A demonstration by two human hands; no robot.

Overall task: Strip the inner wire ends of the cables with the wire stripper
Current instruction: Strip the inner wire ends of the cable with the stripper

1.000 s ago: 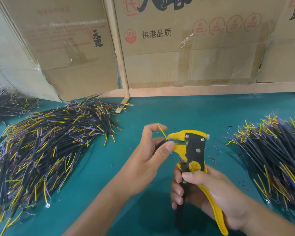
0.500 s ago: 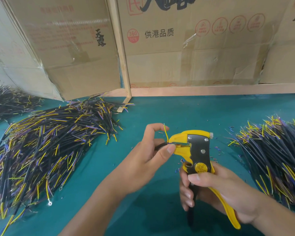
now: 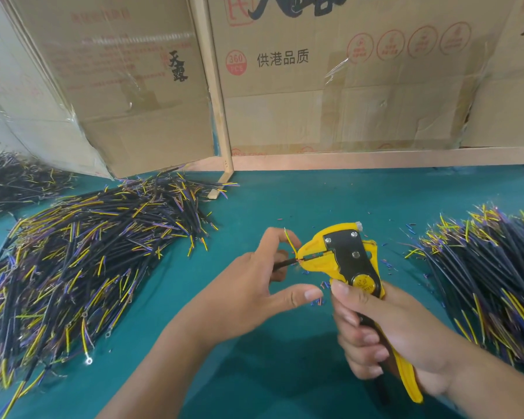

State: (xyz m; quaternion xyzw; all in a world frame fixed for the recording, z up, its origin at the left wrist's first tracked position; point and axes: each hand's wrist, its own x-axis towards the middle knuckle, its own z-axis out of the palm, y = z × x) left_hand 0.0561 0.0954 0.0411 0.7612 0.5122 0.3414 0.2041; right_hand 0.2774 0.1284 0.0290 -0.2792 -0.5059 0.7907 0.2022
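Big cardboard boxes stood at 12 o'clock, behind the green surface. A big pile of cables lay at 9 o'clock, and another pile at 3 o'clock. The right hand squeezed the yellow wire stripper near the middle. At its 9 o'clock, the left hand held one black cable in curled fingers, thumb sticking out, the cable's tip in the stripper's mouth.

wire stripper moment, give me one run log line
left hand: holds black cable | right hand: squeezes wire stripper | cable end in stripper jaws | piles both sides
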